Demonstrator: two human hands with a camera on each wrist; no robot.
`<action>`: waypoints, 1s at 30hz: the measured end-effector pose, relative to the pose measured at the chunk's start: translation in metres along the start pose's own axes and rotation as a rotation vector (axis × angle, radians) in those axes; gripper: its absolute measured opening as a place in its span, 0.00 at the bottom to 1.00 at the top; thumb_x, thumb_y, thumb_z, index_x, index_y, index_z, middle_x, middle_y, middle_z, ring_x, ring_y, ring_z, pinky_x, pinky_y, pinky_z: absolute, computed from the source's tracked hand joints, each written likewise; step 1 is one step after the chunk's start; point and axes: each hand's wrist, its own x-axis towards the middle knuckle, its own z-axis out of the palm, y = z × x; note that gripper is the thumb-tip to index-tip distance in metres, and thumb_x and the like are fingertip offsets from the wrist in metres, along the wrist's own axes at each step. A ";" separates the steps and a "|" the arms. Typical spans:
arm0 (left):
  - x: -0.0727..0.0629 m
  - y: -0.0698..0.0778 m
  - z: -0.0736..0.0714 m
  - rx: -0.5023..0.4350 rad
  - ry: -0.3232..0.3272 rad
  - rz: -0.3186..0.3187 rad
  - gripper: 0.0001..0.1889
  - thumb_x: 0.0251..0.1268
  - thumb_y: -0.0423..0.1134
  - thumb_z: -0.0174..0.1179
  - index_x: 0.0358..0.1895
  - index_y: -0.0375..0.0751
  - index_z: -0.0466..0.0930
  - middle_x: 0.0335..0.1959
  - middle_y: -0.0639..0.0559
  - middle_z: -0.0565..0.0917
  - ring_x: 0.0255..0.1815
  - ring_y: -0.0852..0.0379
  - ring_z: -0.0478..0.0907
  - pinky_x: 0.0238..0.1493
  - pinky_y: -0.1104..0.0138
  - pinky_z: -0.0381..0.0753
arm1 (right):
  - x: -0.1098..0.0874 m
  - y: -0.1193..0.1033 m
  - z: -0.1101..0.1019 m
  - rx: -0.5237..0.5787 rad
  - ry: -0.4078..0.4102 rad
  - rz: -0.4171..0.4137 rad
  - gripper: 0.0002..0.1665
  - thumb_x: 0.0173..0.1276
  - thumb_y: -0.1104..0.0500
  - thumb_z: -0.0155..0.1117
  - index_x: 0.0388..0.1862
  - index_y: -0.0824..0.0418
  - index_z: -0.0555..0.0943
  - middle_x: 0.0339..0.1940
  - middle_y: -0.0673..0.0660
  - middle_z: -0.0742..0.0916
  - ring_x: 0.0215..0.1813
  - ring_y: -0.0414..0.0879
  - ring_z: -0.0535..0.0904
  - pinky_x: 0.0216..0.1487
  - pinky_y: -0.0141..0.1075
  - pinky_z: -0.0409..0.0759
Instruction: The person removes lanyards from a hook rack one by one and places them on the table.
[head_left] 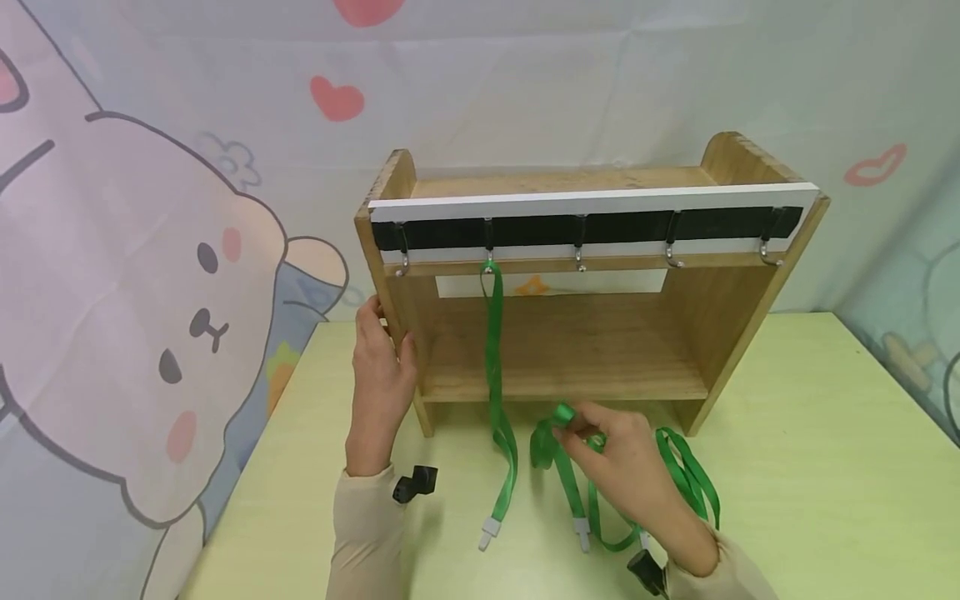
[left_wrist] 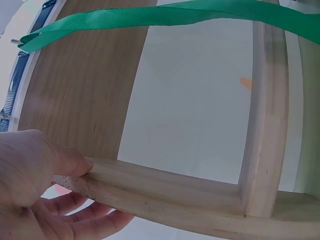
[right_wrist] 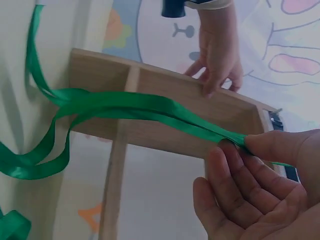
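Note:
My left hand point(head_left: 381, 367) grips the left side panel of a small wooden shelf point(head_left: 570, 346). In the left wrist view, the thumb lies over the panel's edge point(left_wrist: 135, 187) and the fingers curl round its outer face. Low in front of the shelf, my right hand point(head_left: 626, 462) pinches a green lanyard point(head_left: 566, 475) between thumb and fingers; the right wrist view shows its doubled strap point(right_wrist: 150, 106) trailing from the fingertips. Another green lanyard point(head_left: 493, 358) hangs from the second hook from the left, its white clip point(head_left: 490, 532) lowest.
More green lanyard straps point(head_left: 693, 479) lie on the pale table point(head_left: 795, 467), right of my right hand. A white strip with a black band point(head_left: 626, 227) runs across the shelf's upper front and carries several metal hooks point(head_left: 580, 250). A cartoon-printed cloth point(head_left: 525, 92) stands behind.

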 end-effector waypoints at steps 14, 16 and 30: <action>0.000 0.000 0.000 0.004 0.001 -0.002 0.28 0.70 0.22 0.56 0.69 0.28 0.55 0.60 0.28 0.68 0.57 0.33 0.75 0.52 0.45 0.81 | 0.001 0.014 -0.004 -0.071 -0.115 0.067 0.08 0.67 0.67 0.68 0.28 0.57 0.83 0.29 0.50 0.89 0.33 0.44 0.85 0.32 0.35 0.82; 0.000 0.000 0.000 0.002 -0.001 -0.006 0.28 0.70 0.22 0.56 0.69 0.28 0.55 0.60 0.28 0.68 0.58 0.33 0.75 0.52 0.45 0.81 | 0.002 0.016 -0.003 -0.089 -0.119 0.078 0.08 0.66 0.66 0.68 0.28 0.57 0.83 0.29 0.50 0.89 0.33 0.44 0.85 0.32 0.35 0.81; 0.002 0.000 -0.002 0.019 0.003 0.022 0.28 0.70 0.22 0.56 0.69 0.27 0.56 0.60 0.29 0.69 0.54 0.34 0.76 0.50 0.46 0.82 | 0.009 0.033 0.019 -0.187 -0.155 0.138 0.05 0.66 0.68 0.67 0.29 0.62 0.83 0.24 0.50 0.86 0.22 0.37 0.76 0.24 0.33 0.77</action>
